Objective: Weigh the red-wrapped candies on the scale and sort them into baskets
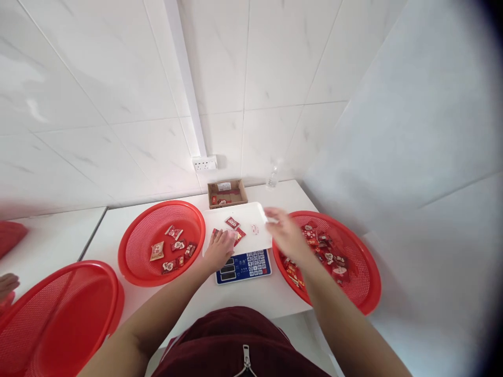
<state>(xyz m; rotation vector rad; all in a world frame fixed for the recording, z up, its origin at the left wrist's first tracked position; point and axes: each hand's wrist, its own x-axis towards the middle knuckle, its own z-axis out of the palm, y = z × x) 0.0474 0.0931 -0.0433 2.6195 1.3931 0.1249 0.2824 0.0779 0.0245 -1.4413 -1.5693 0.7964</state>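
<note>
My left hand [220, 251] is on the left part of a white weighing tray [259, 212], its fingers closed over a small wrapped candy. Red-wrapped candies [232, 223] lie just beyond and beside the fingertips, and a small pale packet [255, 229] lies to their right. At the tray's right edge, motion blurs my right hand [286, 230]; its thumb and fingers are apart with nothing visible between them. Below the tray shows the blue keypad panel of a digital scale [243, 266]. Beneath my right forearm, a red basket [363, 267] holds many wrapped candies.
Left of the scale, a red basket [131, 238] holds several candies. Nearer stands another red basket [112, 283]. A cardboard box [228, 195] with a few packets and a clear plastic bottle [272, 178] stand by the wall. Another person's hand [8, 285] shows at far left.
</note>
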